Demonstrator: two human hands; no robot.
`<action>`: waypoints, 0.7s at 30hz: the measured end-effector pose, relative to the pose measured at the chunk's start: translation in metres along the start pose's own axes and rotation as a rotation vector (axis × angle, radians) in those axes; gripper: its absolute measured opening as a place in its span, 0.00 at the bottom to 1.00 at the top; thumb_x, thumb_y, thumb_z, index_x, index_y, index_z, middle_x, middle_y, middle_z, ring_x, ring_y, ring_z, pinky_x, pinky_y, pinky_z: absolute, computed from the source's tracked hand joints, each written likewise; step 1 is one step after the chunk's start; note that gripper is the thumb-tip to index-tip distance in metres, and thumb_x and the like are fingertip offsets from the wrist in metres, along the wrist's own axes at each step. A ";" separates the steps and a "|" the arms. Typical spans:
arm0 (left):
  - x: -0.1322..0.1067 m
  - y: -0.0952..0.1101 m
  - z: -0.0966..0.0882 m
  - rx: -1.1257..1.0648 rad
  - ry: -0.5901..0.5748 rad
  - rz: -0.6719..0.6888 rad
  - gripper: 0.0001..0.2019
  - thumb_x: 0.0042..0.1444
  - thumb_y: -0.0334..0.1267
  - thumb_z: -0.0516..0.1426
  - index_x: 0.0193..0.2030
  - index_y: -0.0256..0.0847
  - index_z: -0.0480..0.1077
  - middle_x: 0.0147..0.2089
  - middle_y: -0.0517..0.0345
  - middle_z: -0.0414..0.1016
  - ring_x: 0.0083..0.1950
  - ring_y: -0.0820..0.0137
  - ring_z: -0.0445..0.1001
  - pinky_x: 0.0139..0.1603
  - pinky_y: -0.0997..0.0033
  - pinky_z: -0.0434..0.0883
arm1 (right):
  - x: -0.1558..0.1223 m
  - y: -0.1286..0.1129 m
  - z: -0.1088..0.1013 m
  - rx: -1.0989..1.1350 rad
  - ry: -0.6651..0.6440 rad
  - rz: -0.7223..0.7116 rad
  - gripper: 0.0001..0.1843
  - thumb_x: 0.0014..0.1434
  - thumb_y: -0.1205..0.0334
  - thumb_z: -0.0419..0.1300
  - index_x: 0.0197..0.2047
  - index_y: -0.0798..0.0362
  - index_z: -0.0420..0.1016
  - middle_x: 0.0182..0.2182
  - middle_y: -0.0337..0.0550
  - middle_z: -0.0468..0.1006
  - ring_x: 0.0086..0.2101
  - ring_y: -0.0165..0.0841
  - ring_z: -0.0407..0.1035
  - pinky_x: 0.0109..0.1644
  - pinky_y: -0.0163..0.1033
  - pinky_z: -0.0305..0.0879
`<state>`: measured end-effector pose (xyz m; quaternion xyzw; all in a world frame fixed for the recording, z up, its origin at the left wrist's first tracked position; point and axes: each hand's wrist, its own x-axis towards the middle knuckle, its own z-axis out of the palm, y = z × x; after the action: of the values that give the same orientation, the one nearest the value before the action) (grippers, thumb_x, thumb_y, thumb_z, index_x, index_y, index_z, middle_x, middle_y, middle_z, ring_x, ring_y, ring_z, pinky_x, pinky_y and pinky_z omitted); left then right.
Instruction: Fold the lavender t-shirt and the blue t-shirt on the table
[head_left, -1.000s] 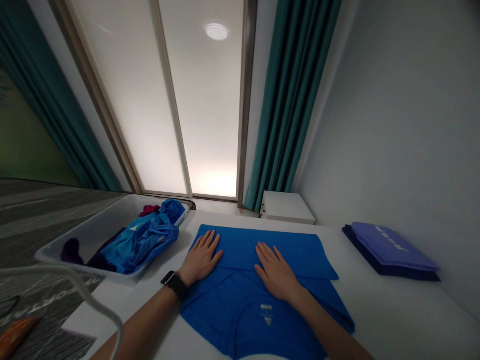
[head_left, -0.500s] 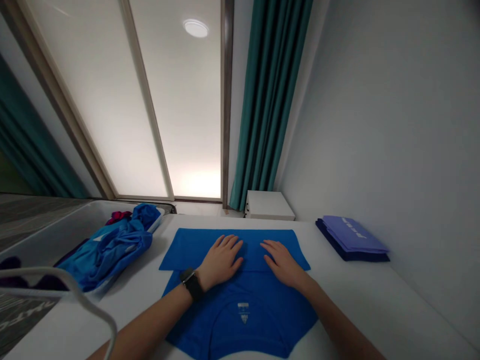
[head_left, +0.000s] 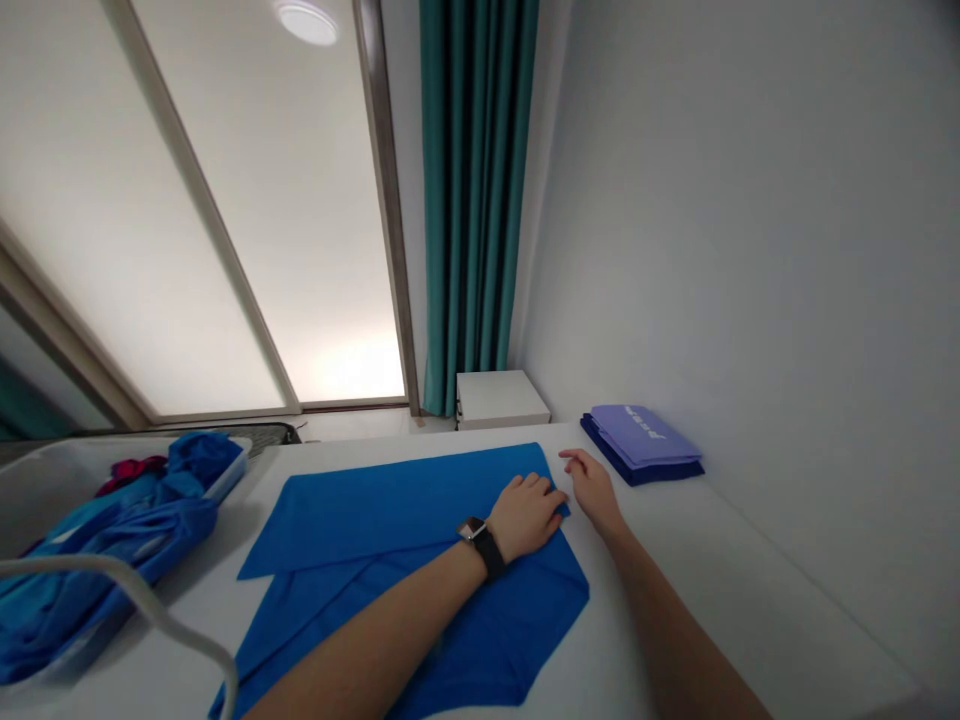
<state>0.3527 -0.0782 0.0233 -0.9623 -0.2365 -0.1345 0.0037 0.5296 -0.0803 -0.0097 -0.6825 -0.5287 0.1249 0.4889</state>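
A blue T-shirt (head_left: 352,510) lies spread on the white table, its upper part folded over in a wide band. My left hand (head_left: 527,513), with a black watch (head_left: 482,545) on the wrist, rests palm down on the right end of that band, fingers loosely spread. Just past the shirt's right edge is my right hand (head_left: 592,487); its index finger stretches out while the others curl a little, and nothing shows in it. The left forearm covers part of the shirt's collar side.
Folded purple and navy clothes (head_left: 645,437) lie near the wall at the right. A white tub (head_left: 225,490) at the left contains crumpled blue and red clothing. A pale cable (head_left: 172,625) arcs across the lower left. Beyond the table stands a white cabinet (head_left: 502,395).
My left hand has slid right along the shirt to its right end. My right hand has moved off the shirt's right side. The view has turned to the right.
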 end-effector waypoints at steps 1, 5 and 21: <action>0.004 0.003 0.002 0.009 -0.004 0.017 0.10 0.65 0.42 0.52 0.48 0.44 0.70 0.44 0.51 0.71 0.48 0.60 0.68 0.46 0.61 0.65 | 0.001 0.002 -0.001 0.016 0.011 0.021 0.20 0.54 0.56 0.45 0.39 0.54 0.75 0.26 0.41 0.72 0.29 0.36 0.67 0.39 0.42 0.64; 0.016 0.011 0.010 0.018 -0.035 0.040 0.11 0.64 0.44 0.53 0.43 0.41 0.72 0.43 0.49 0.72 0.48 0.59 0.69 0.45 0.61 0.66 | 0.002 0.007 0.000 0.074 0.030 0.069 0.21 0.52 0.55 0.45 0.40 0.55 0.74 0.26 0.40 0.71 0.27 0.35 0.65 0.35 0.40 0.62; 0.024 -0.002 0.006 -0.238 0.010 -0.172 0.08 0.57 0.28 0.53 0.43 0.40 0.66 0.42 0.52 0.75 0.45 0.64 0.73 0.46 0.67 0.68 | 0.000 0.006 0.003 0.061 0.047 0.068 0.20 0.52 0.58 0.46 0.41 0.55 0.74 0.26 0.41 0.74 0.28 0.35 0.67 0.35 0.39 0.63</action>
<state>0.3735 -0.0650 0.0234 -0.9315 -0.3004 -0.1660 -0.1206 0.5312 -0.0785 -0.0164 -0.6875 -0.4897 0.1415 0.5173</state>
